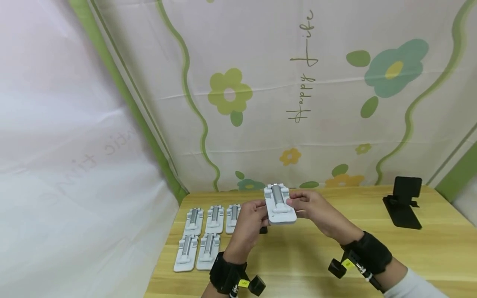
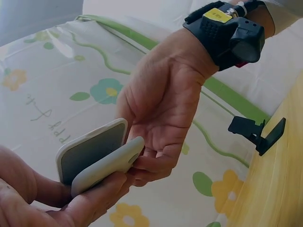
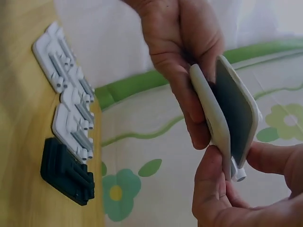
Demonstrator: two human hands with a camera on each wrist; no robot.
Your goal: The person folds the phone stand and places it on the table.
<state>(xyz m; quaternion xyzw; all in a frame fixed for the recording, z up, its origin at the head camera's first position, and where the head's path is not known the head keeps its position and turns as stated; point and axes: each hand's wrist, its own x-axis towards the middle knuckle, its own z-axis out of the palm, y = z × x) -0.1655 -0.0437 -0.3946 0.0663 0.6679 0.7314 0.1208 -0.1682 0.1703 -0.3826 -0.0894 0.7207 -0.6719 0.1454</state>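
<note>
A white folding phone stand (image 1: 280, 209) is held up above the table between both hands. Its two plates stand slightly apart, as the wrist views show, with a grey pad (image 3: 235, 111) on one inner face. My left hand (image 1: 249, 221) grips the stand's left side, and in the left wrist view its fingers (image 2: 102, 191) lie along one plate. On the opposite side my right hand (image 1: 316, 211) pinches the stand, its thumb and fingers on the two plates near the hinge end in the right wrist view.
Several folded white phone stands (image 1: 208, 250) lie in two rows at the table's left. A folded black stand (image 3: 66, 172) ends the back row, partly hidden by my left hand in the head view. Far right stands an unfolded black stand (image 1: 404, 207). A flowered curtain (image 1: 261, 136) borders the table's back.
</note>
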